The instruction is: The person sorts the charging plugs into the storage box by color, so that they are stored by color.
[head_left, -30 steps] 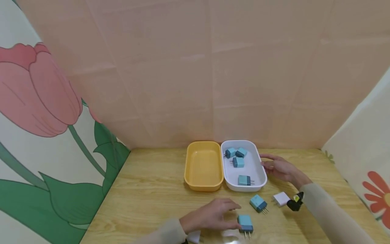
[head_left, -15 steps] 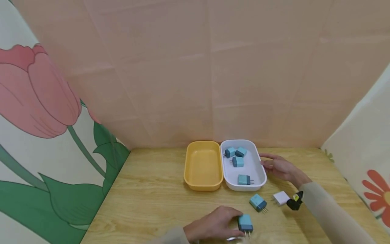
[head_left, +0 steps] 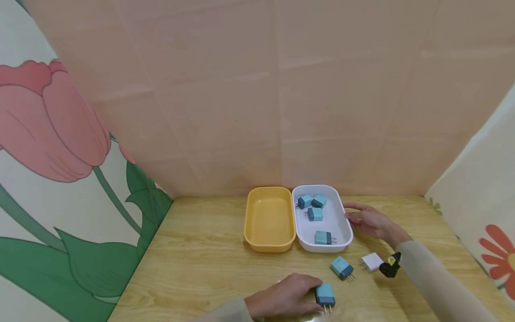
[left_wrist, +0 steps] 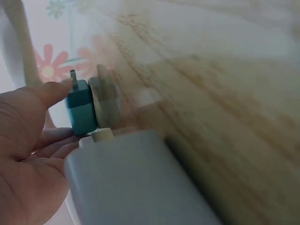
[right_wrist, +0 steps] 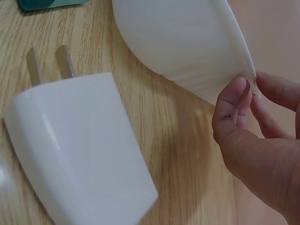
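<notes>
My left hand (head_left: 286, 296) pinches a blue plug-in charger (head_left: 325, 294) on the table near the front. In the left wrist view, thumb and fingers lie at opposite ends of this blue charger (left_wrist: 82, 108), by its prongs and its base. My right hand (head_left: 372, 223) holds the right rim of a white tray (head_left: 348, 228); in the right wrist view, the thumb and fingers (right_wrist: 232, 101) pinch that tray's edge (right_wrist: 187, 51). Several blue chargers (head_left: 315, 214) lie inside the white tray.
An orange tray (head_left: 268, 248) stands against the white tray's left side. Another blue charger (head_left: 342, 267) and a white charger (head_left: 372, 262) lie in front of the white tray. A white charger (left_wrist: 136, 183) sits close beneath the left wrist camera. A wall covering (head_left: 225, 112) rises behind.
My left hand has moved slightly right and down, and its thumb and fingers have closed on the blue charger. The right hand stays at the white tray's rim.
</notes>
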`<action>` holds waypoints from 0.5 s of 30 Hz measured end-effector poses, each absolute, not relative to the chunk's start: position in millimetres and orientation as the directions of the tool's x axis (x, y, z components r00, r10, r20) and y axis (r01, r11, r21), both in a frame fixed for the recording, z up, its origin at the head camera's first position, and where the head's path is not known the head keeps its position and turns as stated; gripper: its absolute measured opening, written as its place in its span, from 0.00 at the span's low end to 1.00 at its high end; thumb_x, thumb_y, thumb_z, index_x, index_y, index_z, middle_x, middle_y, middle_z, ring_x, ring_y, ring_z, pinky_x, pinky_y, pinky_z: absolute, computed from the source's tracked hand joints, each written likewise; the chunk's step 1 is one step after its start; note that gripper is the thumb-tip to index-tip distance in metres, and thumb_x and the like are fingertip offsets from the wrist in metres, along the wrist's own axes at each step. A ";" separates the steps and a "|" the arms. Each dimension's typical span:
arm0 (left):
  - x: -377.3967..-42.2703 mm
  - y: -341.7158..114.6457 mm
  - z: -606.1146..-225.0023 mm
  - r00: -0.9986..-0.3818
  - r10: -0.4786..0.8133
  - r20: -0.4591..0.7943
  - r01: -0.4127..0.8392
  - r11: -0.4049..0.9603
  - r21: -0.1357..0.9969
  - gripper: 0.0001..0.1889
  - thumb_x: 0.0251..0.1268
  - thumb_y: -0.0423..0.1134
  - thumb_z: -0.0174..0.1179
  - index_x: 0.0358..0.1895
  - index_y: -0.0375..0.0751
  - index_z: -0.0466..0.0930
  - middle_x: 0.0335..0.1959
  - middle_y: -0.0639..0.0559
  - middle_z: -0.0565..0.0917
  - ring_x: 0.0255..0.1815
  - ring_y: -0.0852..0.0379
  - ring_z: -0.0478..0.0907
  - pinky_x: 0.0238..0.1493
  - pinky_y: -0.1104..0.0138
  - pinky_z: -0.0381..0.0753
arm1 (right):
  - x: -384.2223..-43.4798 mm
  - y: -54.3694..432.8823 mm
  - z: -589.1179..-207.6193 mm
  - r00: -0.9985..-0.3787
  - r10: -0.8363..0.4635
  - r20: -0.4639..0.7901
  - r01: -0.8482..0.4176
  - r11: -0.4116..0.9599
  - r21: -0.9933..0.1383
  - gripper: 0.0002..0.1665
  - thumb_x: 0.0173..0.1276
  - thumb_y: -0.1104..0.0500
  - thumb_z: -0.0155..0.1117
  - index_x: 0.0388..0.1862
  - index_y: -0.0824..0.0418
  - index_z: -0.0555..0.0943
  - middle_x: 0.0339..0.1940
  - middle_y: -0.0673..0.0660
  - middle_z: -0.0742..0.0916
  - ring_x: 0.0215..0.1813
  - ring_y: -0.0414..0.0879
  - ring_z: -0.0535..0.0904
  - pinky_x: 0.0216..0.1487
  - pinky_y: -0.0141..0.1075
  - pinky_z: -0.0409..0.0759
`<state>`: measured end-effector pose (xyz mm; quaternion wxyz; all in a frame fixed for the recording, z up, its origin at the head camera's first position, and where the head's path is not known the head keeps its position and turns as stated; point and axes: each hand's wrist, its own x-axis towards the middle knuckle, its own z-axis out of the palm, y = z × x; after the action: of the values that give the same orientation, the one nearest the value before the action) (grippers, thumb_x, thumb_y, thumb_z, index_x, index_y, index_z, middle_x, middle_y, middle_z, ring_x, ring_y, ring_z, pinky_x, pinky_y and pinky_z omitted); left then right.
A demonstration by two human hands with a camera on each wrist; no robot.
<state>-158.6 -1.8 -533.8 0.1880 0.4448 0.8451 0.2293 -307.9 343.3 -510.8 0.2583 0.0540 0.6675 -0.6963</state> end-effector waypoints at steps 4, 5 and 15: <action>-160.2 -0.3 -535.0 -0.523 0.846 -0.107 0.686 0.492 0.536 0.06 0.78 0.54 0.60 0.48 0.62 0.76 0.37 0.72 0.77 0.34 0.77 0.71 0.34 0.83 0.75 | -307.7 343.7 -510.9 -0.859 -0.293 -0.420 0.433 0.021 -0.901 0.40 0.83 0.60 0.56 0.87 0.59 0.53 0.63 0.49 0.82 0.58 0.46 0.79 0.62 0.34 0.84; -160.5 0.0 -535.0 -0.521 0.847 -0.103 0.691 0.490 0.532 0.06 0.78 0.54 0.60 0.47 0.62 0.75 0.36 0.71 0.76 0.33 0.77 0.70 0.33 0.83 0.74 | -307.9 343.8 -511.1 -0.859 -0.292 -0.420 0.433 0.020 -0.901 0.40 0.83 0.60 0.57 0.87 0.59 0.53 0.63 0.49 0.82 0.58 0.46 0.79 0.61 0.34 0.84; -160.2 0.7 -535.8 -0.520 0.851 -0.071 0.702 0.473 0.533 0.05 0.78 0.52 0.61 0.43 0.60 0.76 0.33 0.71 0.76 0.31 0.77 0.69 0.32 0.84 0.74 | -309.0 345.6 -512.8 -0.859 -0.295 -0.418 0.429 0.032 -0.903 0.41 0.83 0.58 0.58 0.87 0.59 0.54 0.64 0.49 0.81 0.59 0.46 0.78 0.62 0.34 0.84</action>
<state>-160.2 0.7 -535.8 0.1655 0.4608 0.8422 0.2257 -309.0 345.6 -512.8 0.2608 0.0500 0.6695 -0.6937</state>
